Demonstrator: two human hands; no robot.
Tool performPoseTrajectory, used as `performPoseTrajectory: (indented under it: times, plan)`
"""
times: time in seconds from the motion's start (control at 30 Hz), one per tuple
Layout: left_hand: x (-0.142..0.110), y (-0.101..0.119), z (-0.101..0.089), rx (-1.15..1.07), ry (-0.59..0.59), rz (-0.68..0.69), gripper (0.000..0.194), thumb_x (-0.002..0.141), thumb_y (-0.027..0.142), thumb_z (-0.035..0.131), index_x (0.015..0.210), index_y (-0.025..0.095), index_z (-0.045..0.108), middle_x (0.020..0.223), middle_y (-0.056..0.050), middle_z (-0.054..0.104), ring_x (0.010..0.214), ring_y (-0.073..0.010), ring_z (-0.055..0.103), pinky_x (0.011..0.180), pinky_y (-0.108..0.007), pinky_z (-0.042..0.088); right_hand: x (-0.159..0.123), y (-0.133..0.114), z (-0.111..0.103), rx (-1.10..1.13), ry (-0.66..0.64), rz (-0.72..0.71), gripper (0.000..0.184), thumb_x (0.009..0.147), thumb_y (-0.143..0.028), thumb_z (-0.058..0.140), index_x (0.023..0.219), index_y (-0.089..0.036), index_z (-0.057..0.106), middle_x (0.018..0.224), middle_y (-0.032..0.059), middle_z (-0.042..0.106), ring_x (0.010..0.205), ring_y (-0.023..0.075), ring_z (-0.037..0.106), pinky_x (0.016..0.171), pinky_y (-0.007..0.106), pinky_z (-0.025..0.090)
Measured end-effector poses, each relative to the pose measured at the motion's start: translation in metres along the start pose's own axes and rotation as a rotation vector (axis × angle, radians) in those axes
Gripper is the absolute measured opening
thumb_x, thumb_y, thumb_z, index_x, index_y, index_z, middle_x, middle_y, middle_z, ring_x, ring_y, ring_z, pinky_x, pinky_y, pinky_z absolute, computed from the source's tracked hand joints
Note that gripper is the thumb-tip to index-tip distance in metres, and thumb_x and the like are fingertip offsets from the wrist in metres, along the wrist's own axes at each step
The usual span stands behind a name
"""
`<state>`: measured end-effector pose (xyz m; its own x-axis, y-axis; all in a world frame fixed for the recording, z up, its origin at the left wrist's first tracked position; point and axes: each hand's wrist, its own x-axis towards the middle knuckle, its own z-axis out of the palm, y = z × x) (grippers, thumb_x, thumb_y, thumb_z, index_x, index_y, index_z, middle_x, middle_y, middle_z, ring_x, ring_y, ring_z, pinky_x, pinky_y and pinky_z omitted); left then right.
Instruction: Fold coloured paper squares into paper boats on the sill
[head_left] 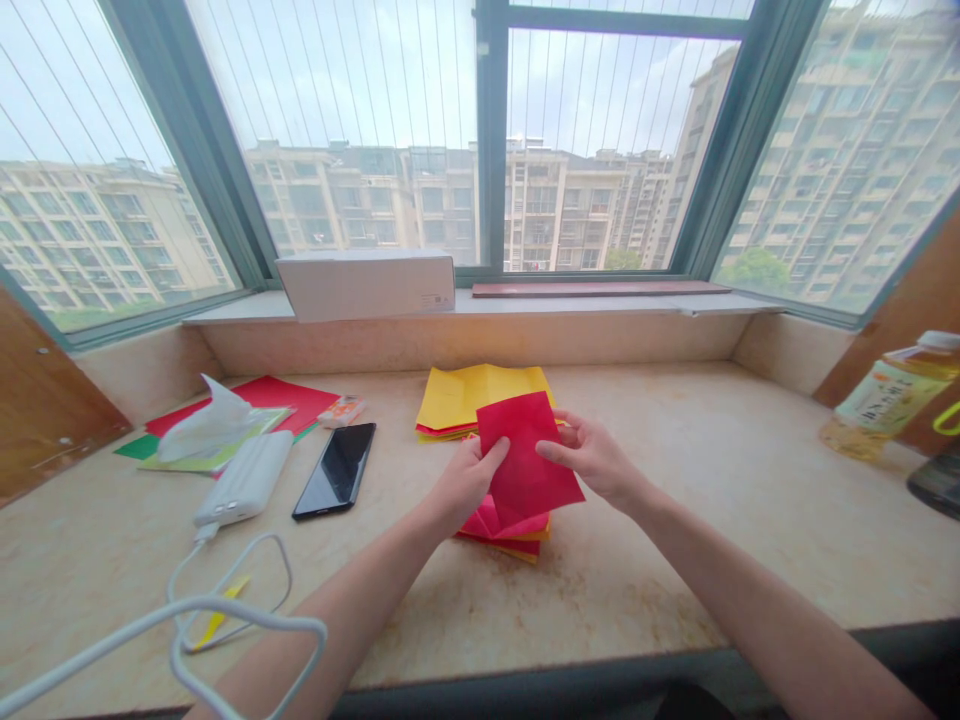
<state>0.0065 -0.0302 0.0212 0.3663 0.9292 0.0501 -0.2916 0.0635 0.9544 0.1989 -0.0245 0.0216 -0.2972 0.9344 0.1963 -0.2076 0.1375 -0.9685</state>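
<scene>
A red sheet of paper [529, 465] is held up off the counter between both hands, tilted a little. My left hand [474, 472] pinches its left edge with the thumb on the near face. On the opposite edge, my right hand [589, 455] grips it between thumb and fingers. Below and partly hidden by the red paper lies a stack of folded red and yellow papers [517, 545]. Just behind sits a pile of creased yellow paper [480, 393] with red layers under it.
At left on the stone counter [712, 430] are a black phone [335, 470], a white power bank [246, 478] with a cable [247, 607], a tissue pack [206, 425] and coloured sheets [277, 395]. A drink bottle [892, 395] stands right; a white box [367, 285] rests on the sill.
</scene>
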Motion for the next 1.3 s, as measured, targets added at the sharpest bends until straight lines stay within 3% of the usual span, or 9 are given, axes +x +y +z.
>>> performPoseTrajectory:
  times: [0.17,0.33,0.47,0.63,0.7,0.8,0.97,1.13,1.3]
  plan:
    - [0.002,0.0,0.002,0.0,0.071,0.078,0.042,0.076,0.047,0.075,0.099,0.012,0.072,0.089,-0.011,0.076,0.095,-0.0311,0.07,0.08,-0.038,0.056,0.002,0.011,-0.002,-0.201,0.111,-0.107,0.033,0.075,-0.04,0.078,0.099,-0.019,0.068,0.092,0.0071,0.075,0.087,0.024,0.072,0.079,0.039,0.059]
    - [-0.002,-0.001,0.009,-0.009,0.087,0.03,0.044,0.073,0.04,0.078,0.107,0.015,0.068,0.093,-0.01,0.075,0.099,-0.0313,0.07,0.082,-0.04,0.057,-0.005,0.012,0.002,-0.732,0.269,-0.436,0.024,0.09,-0.029,0.06,0.11,-0.021,0.07,0.094,0.008,0.069,0.081,0.0208,0.066,0.075,0.037,0.057]
    - [-0.003,0.0,0.011,-0.022,0.103,0.022,0.047,0.075,0.044,0.076,0.111,0.014,0.067,0.097,-0.012,0.075,0.098,-0.0305,0.07,0.083,-0.041,0.058,-0.011,0.014,0.011,-1.005,0.161,-0.618,0.039,0.096,-0.029,0.051,0.134,-0.026,0.06,0.117,0.0118,0.062,0.102,0.0241,0.061,0.09,0.043,0.054]
    - [-0.006,0.002,0.009,-0.023,0.054,0.048,0.052,0.077,0.042,0.076,0.119,0.014,0.064,0.103,-0.012,0.073,0.1,-0.0292,0.069,0.086,-0.041,0.057,-0.014,0.021,0.018,-1.14,0.063,-0.579,0.049,0.097,-0.033,0.051,0.145,-0.026,0.047,0.144,0.0161,0.046,0.131,0.0312,0.046,0.107,0.053,0.042]
    - [-0.007,0.0,0.008,-0.025,0.048,0.058,0.053,0.077,0.04,0.076,0.122,0.015,0.062,0.105,-0.012,0.072,0.101,-0.0282,0.068,0.087,-0.041,0.057,-0.014,0.022,0.018,-1.132,0.048,-0.541,0.05,0.097,-0.032,0.05,0.146,-0.028,0.045,0.145,0.0157,0.045,0.133,0.0316,0.045,0.109,0.053,0.041]
    - [-0.005,-0.003,0.005,-0.022,0.135,0.066,0.049,0.08,0.044,0.073,0.118,0.016,0.062,0.108,-0.012,0.072,0.098,-0.0274,0.069,0.082,-0.039,0.059,-0.015,0.022,0.018,-1.047,0.01,-0.515,0.049,0.096,-0.033,0.053,0.144,-0.033,0.048,0.142,0.0129,0.049,0.13,0.0316,0.048,0.107,0.054,0.042]
    - [0.001,-0.002,0.003,-0.084,0.268,0.081,0.042,0.08,0.045,0.073,0.109,0.017,0.063,0.105,-0.011,0.073,0.092,-0.0274,0.072,0.078,-0.038,0.06,-0.012,0.019,0.023,-0.651,0.085,-0.393,0.034,0.094,-0.04,0.056,0.124,-0.029,0.067,0.126,0.0106,0.062,0.119,0.0282,0.058,0.103,0.048,0.047]
    - [0.001,0.001,0.005,-0.151,0.276,0.1,0.047,0.078,0.044,0.075,0.115,0.017,0.063,0.102,-0.011,0.074,0.093,-0.0278,0.072,0.08,-0.04,0.059,-0.006,0.013,0.021,-0.176,0.137,-0.144,0.062,0.079,-0.041,0.075,0.134,-0.026,0.053,0.101,0.006,0.071,0.089,0.0224,0.07,0.08,0.039,0.059]
    - [0.0,0.005,0.001,-0.06,0.256,0.137,0.04,0.072,0.039,0.08,0.099,0.01,0.07,0.093,-0.012,0.075,0.079,-0.0242,0.071,0.076,-0.037,0.058,-0.001,-0.002,0.006,-0.072,0.27,-0.151,0.067,0.071,-0.041,0.081,0.13,-0.023,0.054,0.096,0.006,0.074,0.089,0.0241,0.071,0.08,0.04,0.059]
